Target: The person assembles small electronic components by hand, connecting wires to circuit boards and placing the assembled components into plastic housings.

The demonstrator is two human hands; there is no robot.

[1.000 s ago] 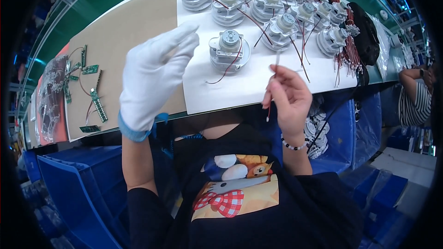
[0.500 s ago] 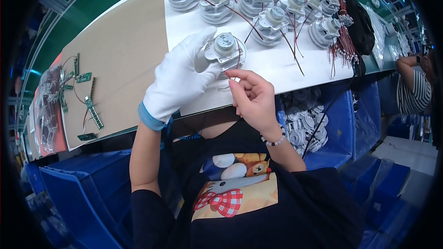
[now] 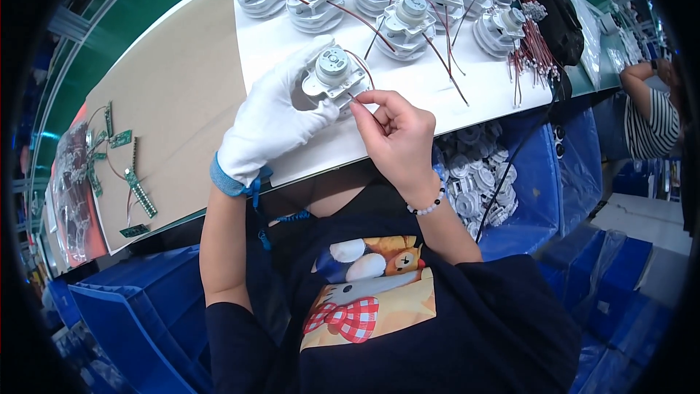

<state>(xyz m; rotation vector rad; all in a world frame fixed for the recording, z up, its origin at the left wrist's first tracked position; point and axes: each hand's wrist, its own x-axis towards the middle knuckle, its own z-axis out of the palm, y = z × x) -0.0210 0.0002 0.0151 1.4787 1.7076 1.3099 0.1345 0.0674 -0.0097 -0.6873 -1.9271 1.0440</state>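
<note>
My left hand (image 3: 273, 117), in a white glove with a blue wristband, is closed around a motor assembly (image 3: 334, 73), a round silvery motor on a white plastic housing. It is held tilted above the near edge of the white sheet. At the housing's lower right, my bare right hand (image 3: 397, 135) pinches a thin dark red wire (image 3: 354, 99) between thumb and forefinger. Part of this wire loops from the motor around its right side. The wire's end is hidden by my fingers.
Several similar motor assemblies (image 3: 406, 25) with trailing wires fill the table's far side. A bundle of red wires (image 3: 536, 47) lies at right, near a black bag (image 3: 558, 25). Green circuit boards (image 3: 138, 190) lie left. Below stands a blue bin (image 3: 536, 197) of white plastic parts. A person (image 3: 649, 113) is at right.
The view has shifted slightly. My right fingers have moved in against the housing's edge with the wire, and the pale wire end seen below them before is now out of sight.
</note>
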